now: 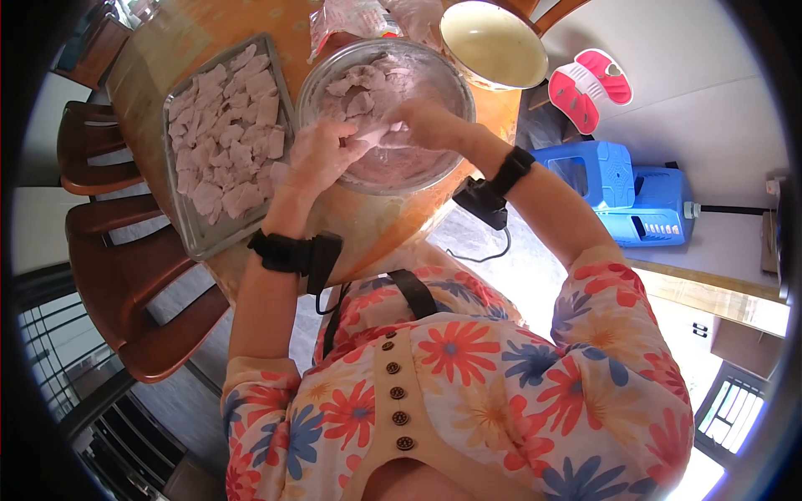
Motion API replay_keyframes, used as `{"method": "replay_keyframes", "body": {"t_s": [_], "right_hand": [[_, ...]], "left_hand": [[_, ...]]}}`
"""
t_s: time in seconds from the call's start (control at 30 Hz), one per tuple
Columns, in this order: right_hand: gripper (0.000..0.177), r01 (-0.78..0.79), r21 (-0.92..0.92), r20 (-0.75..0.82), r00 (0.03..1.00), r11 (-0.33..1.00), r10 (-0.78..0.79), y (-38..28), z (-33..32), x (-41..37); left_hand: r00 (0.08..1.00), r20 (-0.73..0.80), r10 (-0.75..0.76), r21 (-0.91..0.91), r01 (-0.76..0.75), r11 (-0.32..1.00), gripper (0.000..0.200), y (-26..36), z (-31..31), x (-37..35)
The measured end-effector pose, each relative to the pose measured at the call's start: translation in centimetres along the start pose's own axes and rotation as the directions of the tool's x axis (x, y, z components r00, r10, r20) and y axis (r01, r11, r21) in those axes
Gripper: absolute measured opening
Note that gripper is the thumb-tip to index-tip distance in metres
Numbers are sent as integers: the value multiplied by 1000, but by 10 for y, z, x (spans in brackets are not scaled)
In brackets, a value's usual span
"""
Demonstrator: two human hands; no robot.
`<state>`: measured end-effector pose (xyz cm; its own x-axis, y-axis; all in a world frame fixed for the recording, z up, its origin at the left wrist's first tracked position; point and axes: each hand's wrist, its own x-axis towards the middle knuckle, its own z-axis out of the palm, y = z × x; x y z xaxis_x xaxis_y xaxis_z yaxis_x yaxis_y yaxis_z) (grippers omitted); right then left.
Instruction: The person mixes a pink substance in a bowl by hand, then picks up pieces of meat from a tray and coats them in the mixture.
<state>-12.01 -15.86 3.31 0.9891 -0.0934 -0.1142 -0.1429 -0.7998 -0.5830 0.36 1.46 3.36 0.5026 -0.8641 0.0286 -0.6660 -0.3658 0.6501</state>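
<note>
Over the near part of a round metal bowl, both hands meet at a pale, flour-coated piece. My left hand pinches its left end near the bowl's rim. My right hand has its fingers closed on the other end, above the bowl. Pinkish floured pieces and loose powder lie inside the bowl. To the left, a rectangular metal tray is covered with several flat, pinkish, floured pieces.
A cream enamel basin stands at the table's back right, beside plastic bags. Wooden chairs line the left side. Blue plastic containers and a pink-and-white item are at the right. Black wrist devices have cables.
</note>
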Motion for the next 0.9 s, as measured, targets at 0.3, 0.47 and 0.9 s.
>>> {"method": "replay_keyframes", "body": {"t_s": [0.3,0.47,0.9], "right_hand": [[17,36,42,-126,992,998,-30,3,1,0],[16,15,18,-142,990,1000,-13,-2,-1,2],[22,-287,-185,-60,958,940,280,-9,8,-2]], "left_hand": [[993,-118,27,-51,-33,998,25,1,-5,-5],[992,-124,31,-106,-44,993,25,2,-5,-5],[978,-196,71,-65,-86,994,20,-6,0,-7]]}}
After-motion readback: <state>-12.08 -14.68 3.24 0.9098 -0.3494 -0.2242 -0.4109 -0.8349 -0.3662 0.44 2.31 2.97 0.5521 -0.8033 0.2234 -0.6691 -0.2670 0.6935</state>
